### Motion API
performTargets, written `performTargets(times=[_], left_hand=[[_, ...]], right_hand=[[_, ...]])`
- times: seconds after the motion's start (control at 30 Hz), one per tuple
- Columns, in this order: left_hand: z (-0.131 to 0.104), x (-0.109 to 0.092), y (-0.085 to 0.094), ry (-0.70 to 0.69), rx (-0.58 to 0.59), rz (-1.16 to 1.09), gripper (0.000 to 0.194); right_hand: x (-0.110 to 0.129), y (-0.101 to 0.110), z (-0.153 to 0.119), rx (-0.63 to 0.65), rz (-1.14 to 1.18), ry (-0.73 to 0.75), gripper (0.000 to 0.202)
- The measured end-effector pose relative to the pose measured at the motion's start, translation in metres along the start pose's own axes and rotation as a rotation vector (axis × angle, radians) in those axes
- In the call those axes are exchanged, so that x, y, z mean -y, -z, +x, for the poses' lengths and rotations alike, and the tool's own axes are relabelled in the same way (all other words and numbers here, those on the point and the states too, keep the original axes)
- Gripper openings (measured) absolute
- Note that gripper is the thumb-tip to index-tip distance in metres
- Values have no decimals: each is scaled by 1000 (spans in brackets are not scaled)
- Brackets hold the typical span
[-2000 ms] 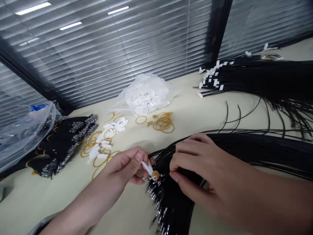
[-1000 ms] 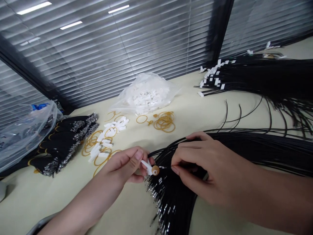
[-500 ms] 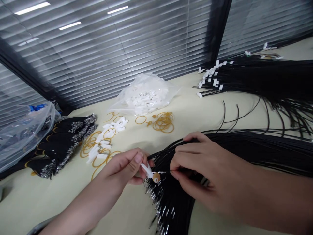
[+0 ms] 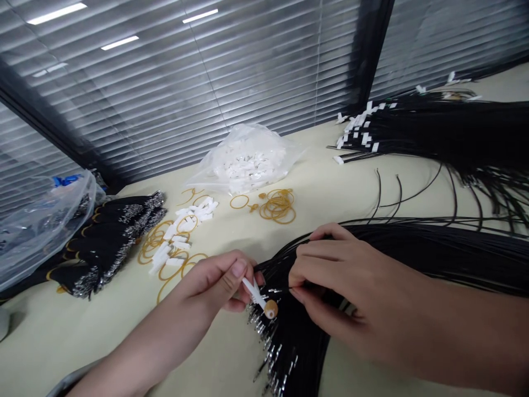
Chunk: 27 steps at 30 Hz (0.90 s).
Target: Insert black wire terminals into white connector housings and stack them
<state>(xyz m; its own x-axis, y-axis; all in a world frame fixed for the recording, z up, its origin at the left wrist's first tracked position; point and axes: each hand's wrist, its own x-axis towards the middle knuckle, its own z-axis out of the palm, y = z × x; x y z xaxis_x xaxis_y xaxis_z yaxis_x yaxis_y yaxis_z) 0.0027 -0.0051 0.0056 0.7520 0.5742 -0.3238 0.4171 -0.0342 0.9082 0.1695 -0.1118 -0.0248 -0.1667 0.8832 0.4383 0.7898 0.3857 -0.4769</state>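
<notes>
My left hand [image 4: 231,278] pinches a narrow white plastic piece [image 4: 255,293] between thumb and fingers. A round tan knob [image 4: 270,309] with a pale centre shows at the lower end of that piece. Pinched in the fingertips of my right hand [image 4: 339,281] is a thin black wire, its bright metal terminal [image 4: 273,290] pointing left, close beside the white piece. Beneath both hands lies a thick bundle of black wires [image 4: 306,342], many ending in silvery metal terminals. The palm side of my right hand is hidden.
White plastic pieces [image 4: 161,256] and yellow rubber bands [image 4: 278,207] lie scattered on the table. Behind them sits a clear bag of white pieces [image 4: 248,162]. Banded black wire bundles [image 4: 111,237] are at left by a plastic bag [image 4: 45,226]. White-ended wires [image 4: 433,127] fill the back right.
My left hand has shifted slightly right, and the white piece with its tan knob has moved a little down and right. My right hand stays almost in place, still pinching the wire.
</notes>
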Motion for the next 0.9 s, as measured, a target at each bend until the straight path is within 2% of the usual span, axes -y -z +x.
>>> performTargets(times=[0.5,0.7,0.9], left_hand=[[-2,-1,-1,-9,17,10,28],[-2,1,0,-19,15,34,28],[-3,2,0,-52,-8,51,27]], right_hand=[[1,1,-1,-27,-74,59,15],[1,2,-1,20,-103,94,16],[2,2,1,80,41,-40,13]])
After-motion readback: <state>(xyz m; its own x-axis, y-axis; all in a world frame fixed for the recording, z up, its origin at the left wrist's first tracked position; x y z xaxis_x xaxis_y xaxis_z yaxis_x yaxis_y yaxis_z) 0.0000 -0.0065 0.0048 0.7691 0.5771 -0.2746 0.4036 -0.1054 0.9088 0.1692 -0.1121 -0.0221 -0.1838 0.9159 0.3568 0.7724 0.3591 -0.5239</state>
